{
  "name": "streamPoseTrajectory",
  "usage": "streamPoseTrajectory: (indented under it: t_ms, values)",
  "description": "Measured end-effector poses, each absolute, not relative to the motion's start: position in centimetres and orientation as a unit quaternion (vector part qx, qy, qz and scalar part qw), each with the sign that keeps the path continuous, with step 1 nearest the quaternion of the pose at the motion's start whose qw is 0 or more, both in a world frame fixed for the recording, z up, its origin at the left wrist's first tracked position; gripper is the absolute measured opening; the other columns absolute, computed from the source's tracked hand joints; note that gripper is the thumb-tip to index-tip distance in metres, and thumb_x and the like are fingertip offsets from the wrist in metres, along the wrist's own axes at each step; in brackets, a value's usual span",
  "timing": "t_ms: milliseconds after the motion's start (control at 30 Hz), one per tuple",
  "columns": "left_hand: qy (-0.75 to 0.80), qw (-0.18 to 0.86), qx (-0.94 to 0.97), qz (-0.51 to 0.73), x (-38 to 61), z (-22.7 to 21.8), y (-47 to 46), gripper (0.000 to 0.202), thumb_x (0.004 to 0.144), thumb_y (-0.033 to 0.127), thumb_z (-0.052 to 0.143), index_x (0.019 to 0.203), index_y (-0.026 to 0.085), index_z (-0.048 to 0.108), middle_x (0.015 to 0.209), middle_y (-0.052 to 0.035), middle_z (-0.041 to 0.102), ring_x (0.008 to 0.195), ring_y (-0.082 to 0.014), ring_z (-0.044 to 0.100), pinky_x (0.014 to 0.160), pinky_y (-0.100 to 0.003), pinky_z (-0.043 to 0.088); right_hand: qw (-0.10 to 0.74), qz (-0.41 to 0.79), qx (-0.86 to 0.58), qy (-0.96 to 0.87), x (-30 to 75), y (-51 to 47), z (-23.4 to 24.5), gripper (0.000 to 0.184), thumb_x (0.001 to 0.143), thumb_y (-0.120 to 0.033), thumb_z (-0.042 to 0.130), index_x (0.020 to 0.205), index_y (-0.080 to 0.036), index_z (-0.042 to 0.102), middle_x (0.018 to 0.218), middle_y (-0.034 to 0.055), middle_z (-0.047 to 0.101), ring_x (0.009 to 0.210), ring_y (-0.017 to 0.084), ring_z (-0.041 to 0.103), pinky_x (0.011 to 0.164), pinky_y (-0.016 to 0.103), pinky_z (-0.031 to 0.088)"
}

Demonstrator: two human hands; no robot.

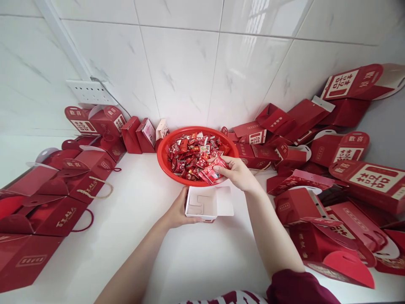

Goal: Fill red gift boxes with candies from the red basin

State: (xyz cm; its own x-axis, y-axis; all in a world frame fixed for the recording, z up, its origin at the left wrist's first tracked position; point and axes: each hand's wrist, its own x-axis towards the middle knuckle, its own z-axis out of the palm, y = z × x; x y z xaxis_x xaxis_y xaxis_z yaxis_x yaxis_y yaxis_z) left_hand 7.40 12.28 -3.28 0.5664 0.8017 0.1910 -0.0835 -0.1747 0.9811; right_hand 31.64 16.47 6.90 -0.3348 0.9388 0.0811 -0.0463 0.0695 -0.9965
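My left hand grips a small paper box by its left side, thumb along the front. The box's top is open with a white flap folded out to the right, and its white inside shows no contents. Just beyond it stands a red plastic basket heaped with red-wrapped candies. Over the basket's near right rim, my right hand is closed on wrapped candies, pinched between thumb and fingers; how many cannot be made out.
Red gift boxes line the left side, several with cord handles. More red boxes lie piled on the right. Small upright boxes stand left of the basket. A power strip is on the tiled wall behind the white tabletop.
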Motion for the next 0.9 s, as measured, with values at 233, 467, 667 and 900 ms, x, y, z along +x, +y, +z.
streamPoseTrajectory:
  t_ms: [233, 467, 667, 900]
  values:
    - [0.271, 0.589, 0.661, 0.377, 7.5, -3.0, 12.1, 0.1, 0.065, 0.025, 0.089, 0.146, 0.025, 0.031, 0.151, -0.0158, 0.042, 0.139, -0.037, 0.043, 0.112, -0.055, 0.039, 0.451, 0.546, -0.376, -0.597, 30.7, 15.3, 7.9, 0.054, 0.072, -0.029, 0.084, 0.123, -0.023, 0.069, 0.105, 0.0043, 0.075, 0.091, 0.02, 0.072, 0.078, 0.032, 0.062]
    - [0.278, 0.603, 0.652, 0.367, 7.4, -3.4, 12.0, 0.099, 0.066, 0.027, 0.088, 0.146, 0.027, 0.03, 0.15, -0.0159, 0.044, 0.136, -0.0378, 0.046, 0.109, -0.055, 0.042, 0.421, 0.56, -0.38, -0.604, 30.8, 14.5, 8.5, 0.057, 0.072, -0.026, 0.083, 0.127, -0.022, 0.068, 0.091, 0.0031, 0.076, 0.074, 0.017, 0.071, 0.068, 0.031, 0.061]
    - [0.273, 0.584, 0.667, 0.374, 7.4, -3.5, 12.2, 0.099, 0.065, 0.028, 0.089, 0.145, 0.025, 0.031, 0.148, -0.0166, 0.044, 0.136, -0.0383, 0.045, 0.11, -0.055, 0.04, 0.446, 0.531, -0.349, -0.63, 30.7, 14.5, 8.4, 0.027, 0.075, -0.031, 0.083, 0.099, -0.019, 0.078, 0.091, 0.0056, 0.077, 0.083, 0.021, 0.073, 0.076, 0.035, 0.06]
    - [0.297, 0.559, 0.681, 0.367, 7.2, -2.7, 11.9, 0.098, 0.065, 0.025, 0.089, 0.146, 0.026, 0.033, 0.151, -0.0162, 0.041, 0.14, -0.0395, 0.04, 0.112, -0.055, 0.039, 0.512, 0.351, -0.21, -0.755, 31.0, 13.3, 9.9, 0.014, 0.086, -0.04, 0.073, 0.076, -0.034, 0.08, 0.15, -0.0069, 0.049, 0.141, 0.028, 0.044, 0.116, 0.048, 0.039]
